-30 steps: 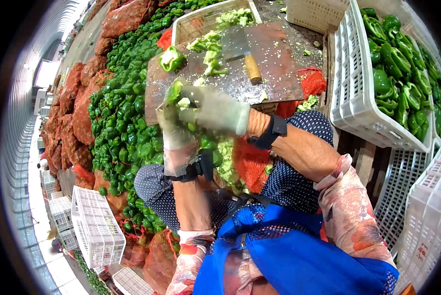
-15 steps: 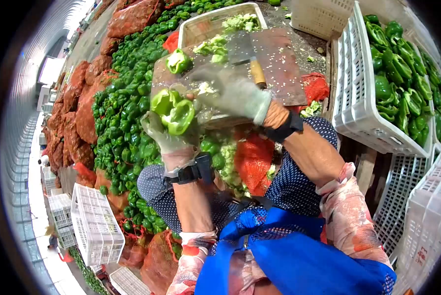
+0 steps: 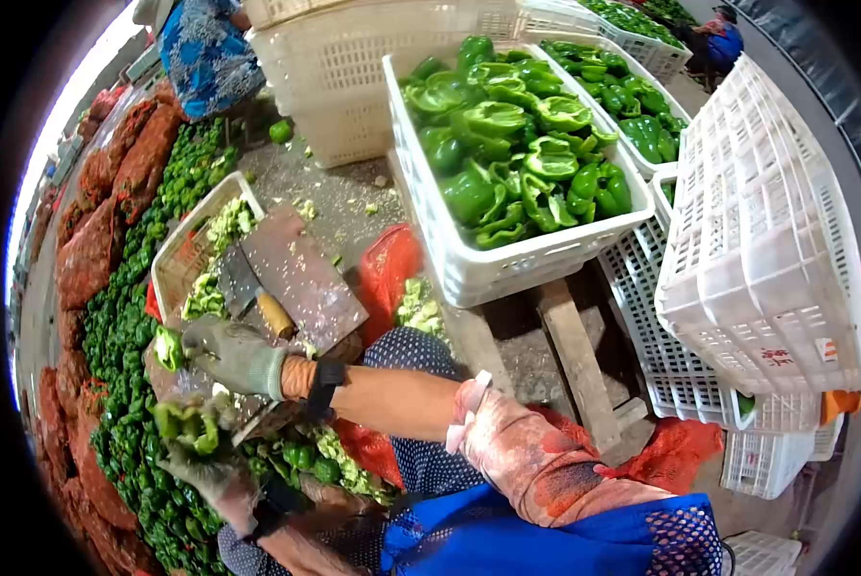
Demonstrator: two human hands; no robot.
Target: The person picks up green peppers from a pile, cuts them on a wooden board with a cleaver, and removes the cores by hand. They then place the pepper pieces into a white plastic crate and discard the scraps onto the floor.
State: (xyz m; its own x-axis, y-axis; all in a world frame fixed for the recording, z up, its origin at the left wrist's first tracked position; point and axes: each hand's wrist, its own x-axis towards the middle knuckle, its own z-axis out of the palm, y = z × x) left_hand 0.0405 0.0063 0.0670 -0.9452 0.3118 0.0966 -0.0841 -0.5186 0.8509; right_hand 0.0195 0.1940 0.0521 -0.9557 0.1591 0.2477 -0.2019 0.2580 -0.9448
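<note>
My left hand (image 3: 217, 485), in a thin pale glove, is blurred low at the left and holds opened green bell pepper halves (image 3: 189, 427). Above it my right hand (image 3: 234, 357), in a grey-green glove, reaches over the cutting board (image 3: 310, 278), its fingers curled at the edge of another cut bell pepper (image 3: 168, 348). A cleaver (image 3: 239, 278) with a wooden handle lies on the board, which is sprinkled with seeds. Pepper cores (image 3: 205, 298) are heaped beside the blade. A white tub (image 3: 183, 252) with more cores sits behind the board.
A white crate (image 3: 536, 245) full of cut peppers stands on wooden slats to the right. Stacked crates (image 3: 757, 240) rise beyond it. Whole peppers (image 3: 128, 384) and red mesh sacks (image 3: 85, 254) line the left side. A person in blue (image 3: 210, 58) is at the back.
The view has swung right, bringing the crate of cut peppers to the middle. My right hand has moved to the cut pepper at the board's edge; my left still holds its pepper halves.
</note>
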